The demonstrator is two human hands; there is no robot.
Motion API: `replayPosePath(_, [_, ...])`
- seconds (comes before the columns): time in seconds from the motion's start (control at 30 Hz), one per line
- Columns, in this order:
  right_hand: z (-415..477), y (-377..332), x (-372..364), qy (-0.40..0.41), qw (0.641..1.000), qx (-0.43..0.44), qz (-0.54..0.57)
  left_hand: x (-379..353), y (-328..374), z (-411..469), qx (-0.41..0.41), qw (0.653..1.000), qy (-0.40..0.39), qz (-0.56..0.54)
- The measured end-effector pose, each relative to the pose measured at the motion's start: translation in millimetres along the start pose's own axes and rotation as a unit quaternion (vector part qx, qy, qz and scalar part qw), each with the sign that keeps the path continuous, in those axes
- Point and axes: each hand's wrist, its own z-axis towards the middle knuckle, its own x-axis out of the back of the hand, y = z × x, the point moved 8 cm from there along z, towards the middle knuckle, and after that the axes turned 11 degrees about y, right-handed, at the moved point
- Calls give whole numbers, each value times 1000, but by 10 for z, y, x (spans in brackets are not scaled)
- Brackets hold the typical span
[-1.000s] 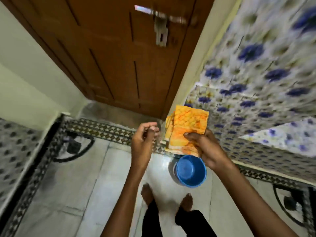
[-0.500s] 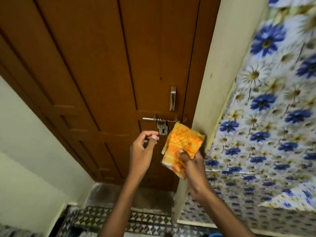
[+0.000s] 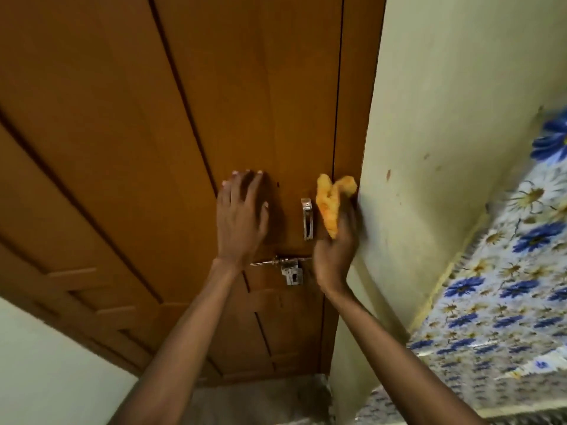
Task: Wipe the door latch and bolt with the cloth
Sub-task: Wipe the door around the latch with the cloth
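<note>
A brown wooden door (image 3: 159, 154) fills the view. On its right side a metal sliding bolt (image 3: 277, 262) runs across, with a hanging latch plate (image 3: 292, 276) under it and an upright metal handle (image 3: 307, 219) above. My left hand (image 3: 241, 216) lies flat on the door with fingers spread, left of the handle and above the bolt. My right hand (image 3: 336, 250) grips a bunched orange-yellow cloth (image 3: 331, 204) at the door's right edge, just right of the handle and above the bolt's right end.
A pale plastered wall (image 3: 445, 133) juts out right beside the door frame. Blue-flowered tiles (image 3: 506, 286) cover the wall at the right. A pale wall (image 3: 46, 363) shows at the lower left, and a grey threshold (image 3: 260, 400) lies below the door.
The view has tilted up from the floor to the door. My left hand rose and flattened on the door. My right hand lifted the cloth, now bunched, up beside the handle.
</note>
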Motion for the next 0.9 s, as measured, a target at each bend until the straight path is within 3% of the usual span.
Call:
replayPosePath(0.1, [-96,7,-430,-43,965,141,-217,-57,-56,212,-88,994,53,44])
replayPosePath(0.2, [-370,199,-536,-62,941,179,-279,-157,-129,251,-130,988,76,42])
replayPosePath(0.5, [-689,760,-482,-47,959,154,-233,-369,-237,221,-173,977,111,55])
replayPosePath(0.73, [-159,151,-487,56,969,190,-149,-402,-244,199,-190,970,143,54])
replayPosePath(0.9, [-386,522,-421,28,969,200,-143,-380,-236,206,-184,970,151,41])
